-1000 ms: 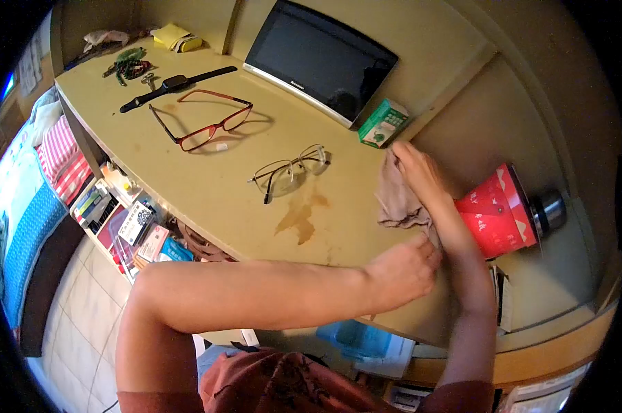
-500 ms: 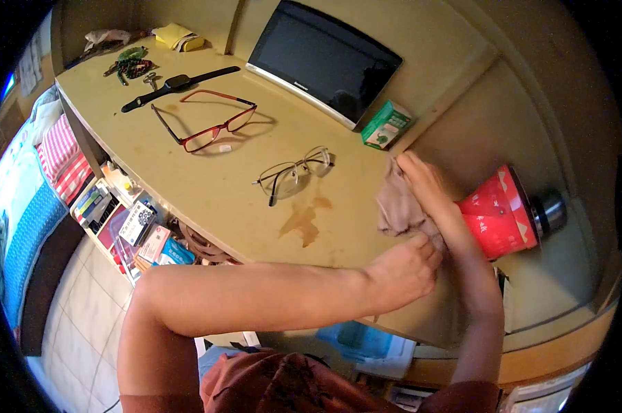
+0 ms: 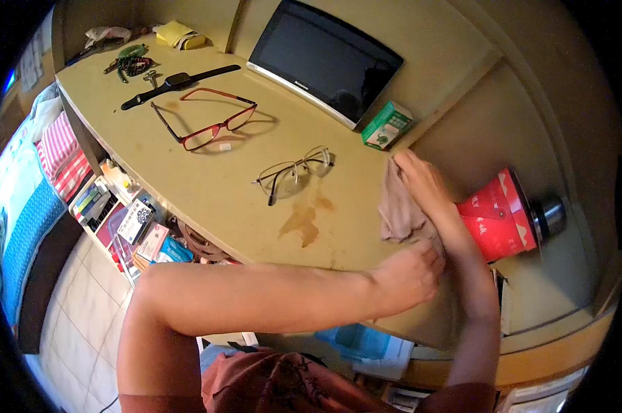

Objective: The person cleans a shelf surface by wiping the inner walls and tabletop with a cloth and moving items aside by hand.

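Note:
A greyish-pink cloth (image 3: 400,210) hangs between my two hands over the right part of the desk. My left hand (image 3: 408,277) is closed in a fist around its lower end. Higher up, my right hand (image 3: 421,180) pinches the cloth's top corner, near a green-and-white box (image 3: 387,126). A brown wet stain (image 3: 304,224) spreads on the desk left of the cloth. Thin-framed glasses (image 3: 296,172) lie just above that stain. Behind my right forearm sits a red container (image 3: 498,215).
Red-framed glasses (image 3: 218,129), a black smartwatch (image 3: 178,82), beaded bracelets (image 3: 133,65) and a yellow packet (image 3: 178,34) lie on the desk (image 3: 187,179). A dark-screened monitor (image 3: 324,58) leans at the back. A dark-capped bottle (image 3: 550,212) is beside the red container.
The cloth has drawn into a narrower, straighter fold between my hands. My left hand has shifted very slightly; the things on the desk stay put.

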`<action>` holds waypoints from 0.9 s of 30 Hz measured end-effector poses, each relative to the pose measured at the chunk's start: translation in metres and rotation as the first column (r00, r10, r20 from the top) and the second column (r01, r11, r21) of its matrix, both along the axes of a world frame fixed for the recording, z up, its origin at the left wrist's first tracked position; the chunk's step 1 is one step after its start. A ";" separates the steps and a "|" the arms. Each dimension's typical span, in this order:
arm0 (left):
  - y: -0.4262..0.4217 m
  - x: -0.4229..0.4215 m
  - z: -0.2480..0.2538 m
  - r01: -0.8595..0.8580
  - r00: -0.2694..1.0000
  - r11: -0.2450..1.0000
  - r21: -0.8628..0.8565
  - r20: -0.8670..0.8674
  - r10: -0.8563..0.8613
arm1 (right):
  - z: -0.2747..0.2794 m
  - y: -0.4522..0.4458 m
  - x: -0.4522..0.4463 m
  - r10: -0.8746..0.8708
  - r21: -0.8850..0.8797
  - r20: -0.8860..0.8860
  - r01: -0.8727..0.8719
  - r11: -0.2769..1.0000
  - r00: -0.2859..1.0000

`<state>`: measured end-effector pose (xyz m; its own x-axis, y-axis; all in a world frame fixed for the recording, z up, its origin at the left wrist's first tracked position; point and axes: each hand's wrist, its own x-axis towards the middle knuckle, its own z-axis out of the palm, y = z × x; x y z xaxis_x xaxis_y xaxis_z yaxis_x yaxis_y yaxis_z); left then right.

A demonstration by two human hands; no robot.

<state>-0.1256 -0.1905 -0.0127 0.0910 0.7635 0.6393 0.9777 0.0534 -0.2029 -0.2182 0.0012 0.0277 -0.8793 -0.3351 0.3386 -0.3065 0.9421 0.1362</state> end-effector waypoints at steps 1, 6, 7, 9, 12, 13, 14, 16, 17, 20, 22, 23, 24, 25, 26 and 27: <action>0.001 -0.001 -0.001 0.002 1.000 1.000 -0.002 -0.002 -0.002 | -0.002 0.002 -0.008 0.012 0.016 -0.052 -0.011 1.000 0.999; -0.010 -0.006 0.003 -0.013 1.000 1.000 -0.018 -0.009 0.012 | 0.005 -0.002 0.012 0.005 0.002 0.026 -0.006 1.000 1.000; -0.009 -0.007 0.003 -0.017 1.000 1.000 -0.013 -0.007 0.017 | 0.008 -0.005 0.018 -0.002 -0.004 0.087 0.003 1.000 0.996; -0.003 -0.006 0.000 0.028 0.999 0.994 0.109 -0.037 -0.025 | 0.009 -0.007 0.013 -0.016 0.057 0.041 0.014 0.998 0.999; 0.002 -0.005 -0.003 0.043 0.999 0.997 0.070 0.010 -0.044 | 0.005 -0.003 -0.005 -0.082 0.111 -0.022 0.084 0.990 0.996; -0.001 -0.005 -0.002 0.046 0.999 0.997 0.066 0.007 -0.046 | 0.004 -0.001 -0.009 -0.118 0.115 -0.026 0.120 0.986 0.993; -0.004 -0.007 -0.001 0.032 0.999 0.999 0.038 0.030 -0.033 | 0.003 0.001 -0.006 -0.119 0.112 -0.029 0.121 0.986 0.993; -0.009 -0.010 0.000 0.019 0.998 1.000 0.010 0.058 -0.019 | 0.004 0.002 0.010 -0.060 0.025 -0.054 0.062 0.998 0.997; -0.011 -0.011 0.001 0.034 0.997 0.999 0.027 0.068 -0.036 | 0.005 0.003 0.015 -0.060 0.027 -0.054 0.061 0.998 0.997; -0.005 -0.007 0.002 0.034 0.998 0.999 0.042 0.059 -0.036 | 0.006 0.010 0.016 -0.054 -0.017 -0.010 0.054 0.998 0.998; -0.001 -0.005 0.000 0.034 0.999 0.999 0.026 0.039 -0.035 | -0.006 0.020 -0.001 -0.090 -0.021 -0.095 0.089 0.996 0.991; -0.002 -0.009 -0.003 0.058 0.996 0.996 0.075 0.063 -0.062 | -0.008 0.023 0.001 -0.097 -0.028 -0.101 0.095 0.995 0.990; -0.004 -0.011 -0.003 0.078 0.992 0.989 0.127 0.088 -0.089 | -0.008 0.021 0.004 -0.139 -0.037 -0.114 0.135 0.990 0.984; -0.006 -0.011 -0.003 0.082 0.992 0.989 0.124 0.089 -0.094 | -0.008 0.019 0.007 -0.179 -0.043 -0.125 0.175 0.984 0.976; -0.007 -0.012 -0.002 0.066 0.993 0.993 0.098 0.088 -0.074 | -0.007 0.016 0.010 -0.181 -0.042 -0.126 0.177 0.983 0.975; -0.007 -0.012 -0.001 0.048 0.995 0.996 0.075 0.087 -0.054 | -0.005 0.014 0.012 -0.196 -0.039 -0.123 0.193 0.980 0.973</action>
